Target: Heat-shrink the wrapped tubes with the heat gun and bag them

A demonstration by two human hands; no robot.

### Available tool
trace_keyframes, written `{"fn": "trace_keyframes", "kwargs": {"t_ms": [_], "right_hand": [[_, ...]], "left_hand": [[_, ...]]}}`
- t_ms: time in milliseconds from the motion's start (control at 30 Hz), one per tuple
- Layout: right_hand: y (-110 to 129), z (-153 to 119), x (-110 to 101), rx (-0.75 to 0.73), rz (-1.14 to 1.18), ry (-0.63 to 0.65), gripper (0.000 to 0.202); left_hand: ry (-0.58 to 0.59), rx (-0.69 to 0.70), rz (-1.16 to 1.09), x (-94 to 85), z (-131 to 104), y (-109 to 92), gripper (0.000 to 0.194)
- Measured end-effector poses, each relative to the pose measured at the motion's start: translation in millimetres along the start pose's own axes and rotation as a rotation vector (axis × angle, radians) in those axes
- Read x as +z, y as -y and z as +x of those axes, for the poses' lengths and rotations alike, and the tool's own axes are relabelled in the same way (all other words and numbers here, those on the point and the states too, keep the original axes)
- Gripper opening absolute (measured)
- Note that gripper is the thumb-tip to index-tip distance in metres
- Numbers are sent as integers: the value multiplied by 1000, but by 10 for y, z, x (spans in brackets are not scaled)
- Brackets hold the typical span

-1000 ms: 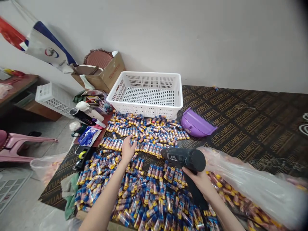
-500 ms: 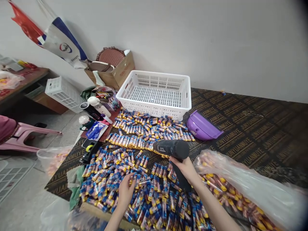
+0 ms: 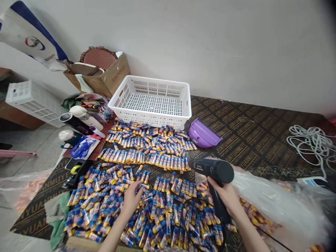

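Note:
Many small tubes (image 3: 91,196) with blue caps and yellow ends lie heaped across the dark patterned table. Above the heap, a row of upright-looking tubes (image 3: 126,156) lies side by side. My left hand (image 3: 132,197) is over the heap, fingers curled at a tube near its tips; whether it grips one is unclear. A black heat-gun-like blower (image 3: 214,169) is in my right hand (image 3: 226,196), wrapped round its handle, the barrel pointing left toward the row's right end. Shorter rows of tubes (image 3: 183,187) lie between my hands.
A white plastic basket (image 3: 149,117) stands behind the tubes, with a purple scoop (image 3: 203,134) to its right. Bottles (image 3: 82,115) and a tape dispenser (image 3: 76,173) are at left. Plastic bags (image 3: 270,192) and a coiled white cable (image 3: 312,141) lie at right.
The view has turned to the right. The blower in my right hand has moved right, off the row of tubes, uncovering its right end. My left hand stays over the heap.

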State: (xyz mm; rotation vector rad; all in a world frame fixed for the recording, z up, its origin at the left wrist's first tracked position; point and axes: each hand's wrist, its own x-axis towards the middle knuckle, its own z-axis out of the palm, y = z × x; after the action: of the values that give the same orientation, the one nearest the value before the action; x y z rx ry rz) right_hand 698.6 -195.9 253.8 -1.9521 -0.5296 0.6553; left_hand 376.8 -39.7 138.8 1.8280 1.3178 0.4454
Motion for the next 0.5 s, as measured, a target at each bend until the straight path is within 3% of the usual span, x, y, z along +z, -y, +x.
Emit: {"fn": "trace_keyframes", "kwargs": {"t_ms": [67,167,267,367,500], "right_hand": [[25,-16,206,-59,31,59,41],[109,-75,512,-104,109,248,39],[184,-121,602,-121,164,370,36],[165,-115,408,-66,143,292,33],[8,-61,-61,0,56,26,42]], "left_hand": [[30,7,20,29,-2,-42,34],[93,17,64,82,-24,-95,33],[172,57,120,134,-45,-123,29],[240,133,210,225,-26,-160,26],[333,326,364,547,114,-351,27]]}}
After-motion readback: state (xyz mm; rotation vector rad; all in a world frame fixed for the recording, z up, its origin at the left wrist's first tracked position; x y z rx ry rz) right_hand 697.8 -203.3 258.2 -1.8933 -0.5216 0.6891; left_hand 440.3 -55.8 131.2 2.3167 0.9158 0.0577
